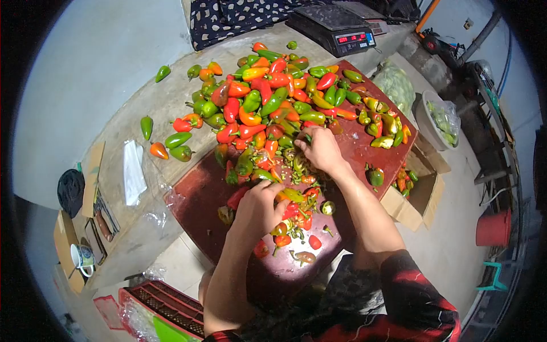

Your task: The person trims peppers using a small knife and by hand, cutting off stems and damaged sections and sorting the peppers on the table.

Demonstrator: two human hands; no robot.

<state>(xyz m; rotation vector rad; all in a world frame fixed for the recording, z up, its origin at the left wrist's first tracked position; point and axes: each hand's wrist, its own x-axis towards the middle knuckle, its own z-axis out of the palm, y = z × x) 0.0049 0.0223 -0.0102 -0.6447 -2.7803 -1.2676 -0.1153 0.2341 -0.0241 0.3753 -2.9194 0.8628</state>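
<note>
1. Fingers of the right hand curl downward at the near edge of the heap; something green shows beside them, but whether they grip it I cannot tell.
2. Fingers of the left hand bend loosely over the peppers; whether they grip one or only touch is hidden.
3. Between and below the hands lie cut pepper pieces, red and green, with stubby stems and small scraps, some wet-looking.
4. The peppers, smooth, glossy and tapering, in red, orange and green, are piled beyond both hands, across a dark red board and the rough grey concrete counter.
5. Opened, pale-fleshed peppers sit near the board's right edge; red surface shows between them and the right forearm, giving room sideways. More red surface lies left of the left hand, up to the board's straight edge.
6. Left on the counter: a flat white strip and, lower down, a mug with a blue-green pattern.
7. At the far edge, a black scale shows glowing red digits, too small to read surely.
8. Right of the board: an open cardboard box holding peppers, a bulging clear bag and a round pale basin.
</note>
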